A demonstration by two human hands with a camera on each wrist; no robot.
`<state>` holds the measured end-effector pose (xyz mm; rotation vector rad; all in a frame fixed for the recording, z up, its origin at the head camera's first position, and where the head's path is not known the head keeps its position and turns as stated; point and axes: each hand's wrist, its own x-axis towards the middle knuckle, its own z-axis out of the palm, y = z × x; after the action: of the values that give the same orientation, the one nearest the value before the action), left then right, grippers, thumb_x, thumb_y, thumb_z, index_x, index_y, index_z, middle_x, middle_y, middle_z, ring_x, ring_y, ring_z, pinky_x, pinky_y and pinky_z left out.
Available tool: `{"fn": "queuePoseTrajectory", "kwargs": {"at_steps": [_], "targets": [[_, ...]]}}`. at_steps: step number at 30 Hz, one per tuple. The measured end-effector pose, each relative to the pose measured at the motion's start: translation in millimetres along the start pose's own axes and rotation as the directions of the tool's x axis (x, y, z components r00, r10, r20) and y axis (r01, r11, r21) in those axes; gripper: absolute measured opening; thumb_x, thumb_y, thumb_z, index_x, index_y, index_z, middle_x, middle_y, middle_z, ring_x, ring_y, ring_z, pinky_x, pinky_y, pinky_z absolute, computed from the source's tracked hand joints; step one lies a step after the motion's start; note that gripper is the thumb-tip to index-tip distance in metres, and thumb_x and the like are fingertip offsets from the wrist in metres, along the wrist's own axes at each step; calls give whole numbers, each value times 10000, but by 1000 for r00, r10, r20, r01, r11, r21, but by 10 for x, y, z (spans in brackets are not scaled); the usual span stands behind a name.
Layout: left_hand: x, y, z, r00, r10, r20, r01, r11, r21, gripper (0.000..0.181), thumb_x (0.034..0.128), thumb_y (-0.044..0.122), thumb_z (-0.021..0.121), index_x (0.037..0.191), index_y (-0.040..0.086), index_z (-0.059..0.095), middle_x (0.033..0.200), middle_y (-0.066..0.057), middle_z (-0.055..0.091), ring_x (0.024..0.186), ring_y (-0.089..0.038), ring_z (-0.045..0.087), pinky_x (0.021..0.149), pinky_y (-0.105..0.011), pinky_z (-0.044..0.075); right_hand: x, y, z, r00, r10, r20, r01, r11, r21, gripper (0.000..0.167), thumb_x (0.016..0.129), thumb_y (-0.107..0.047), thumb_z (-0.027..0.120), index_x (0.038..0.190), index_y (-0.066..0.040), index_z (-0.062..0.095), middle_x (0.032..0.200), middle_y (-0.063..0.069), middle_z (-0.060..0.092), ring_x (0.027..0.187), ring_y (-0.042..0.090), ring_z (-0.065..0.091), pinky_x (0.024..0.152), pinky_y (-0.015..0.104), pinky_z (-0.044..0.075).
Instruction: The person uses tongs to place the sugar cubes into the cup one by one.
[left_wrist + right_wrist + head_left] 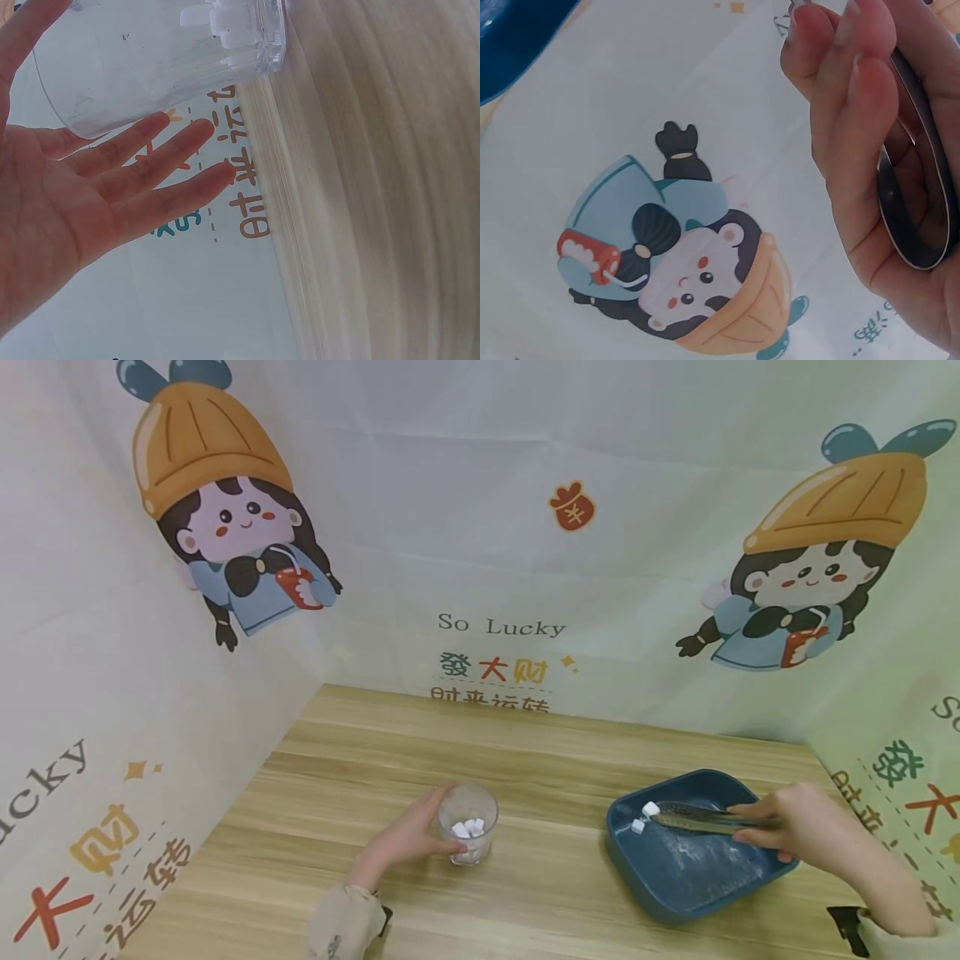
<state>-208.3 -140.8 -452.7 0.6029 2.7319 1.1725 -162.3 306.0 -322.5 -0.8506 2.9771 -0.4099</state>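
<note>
Between its thumb and index finger my left hand (408, 835) holds a clear glass (468, 814) upright on the table. Several small white cubes (468, 828) lie inside it. In the left wrist view the other fingers (161, 180) are extended beside the glass wall. My right hand (806, 827) grips metal tongs (697, 820) above a dark blue tray (637, 889). The tongs' tips reach one white cube (651, 809) at the tray's left side; whether they pinch it cannot be told. A second white cube (638, 827) lies close by. The right wrist view shows the tongs' bent end (919, 259) in the palm.
The wooden table (555, 860) spans the area between glass and tray. Printed cloth walls (450, 527) with cartoon figures enclose the back and both sides. White powder marks (697, 860) show on the tray's floor.
</note>
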Motion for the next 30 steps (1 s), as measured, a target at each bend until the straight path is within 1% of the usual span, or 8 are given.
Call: {"fn": "queuePoseTrajectory", "kwargs": {"at_steps": [3,6,9,14,18,21,25,30], "targets": [[1,-1,-1,1000,1,-1,-1,1000,4,897,666,269,759,1357,-34,273,1378,-255,338,1261,-419,328,1053,-559,273,36,-71,-14,1000,-1,11,1,1000,9,327,762,-235,667,981,8,679,625,-59,663,362,-88,386,347,145,377],[2,0,-2,1000,5,-4,-5,1000,9,898,665,270,760,1355,-36,275,1377,-257,339,1259,-422,328,1051,-560,273,70,-135,-19,999,-38,-18,37,999,-6,303,752,-213,677,968,0,686,552,-116,622,352,-115,345,331,141,350],[3,1,-4,1000,4,-5,-4,1000,9,898,668,275,759,1359,-30,273,1382,-251,335,1265,-417,323,1055,-557,270,105,-192,-21,997,-71,-39,70,997,-18,302,748,-206,683,967,2,685,454,-187,516,346,-121,327,330,138,326],[8,-14,0,1000,10,-5,-10,1000,10,899,670,280,757,1360,-30,271,1384,-249,333,1267,-415,321,1057,-554,269,161,-281,-40,992,-109,-67,108,994,-21,311,754,-220,680,976,-3,683,426,-212,465,346,-130,312,344,121,318],[9,-26,7,1000,15,-6,-15,1000,11,901,664,278,761,1360,-27,275,1383,-245,339,1266,-410,326,1057,-551,272,211,-359,-68,988,-130,-88,130,992,-9,299,755,-205,680,970,1,684,450,-204,494,348,-141,310,339,117,323],[11,-28,9,1000,19,-8,-19,1000,12,901,662,275,762,1359,-23,277,1383,-244,339,1268,-408,326,1060,-548,270,258,-419,-92,989,-130,-76,131,991,11,309,765,-211,672,984,7,677,490,-187,536,355,-136,333,348,128,345],[17,-30,11,1000,23,-8,-22,1000,15,899,664,275,761,1357,-28,276,1381,-250,338,1268,-410,324,1061,-544,270,324,-507,-122,987,-142,-76,144,989,21,321,776,-236,661,1002,-8,675,467,-178,517,357,-126,331,356,135,348],[23,-35,14,1000,21,-8,-21,1000,19,902,667,285,759,1360,-25,272,1384,-244,338,1269,-404,326,1062,-539,274,402,-619,-153,985,-151,-88,154,988,21,316,773,-238,667,1007,-26,678,556,-127,617,361,-129,357,380,130,368]]}}
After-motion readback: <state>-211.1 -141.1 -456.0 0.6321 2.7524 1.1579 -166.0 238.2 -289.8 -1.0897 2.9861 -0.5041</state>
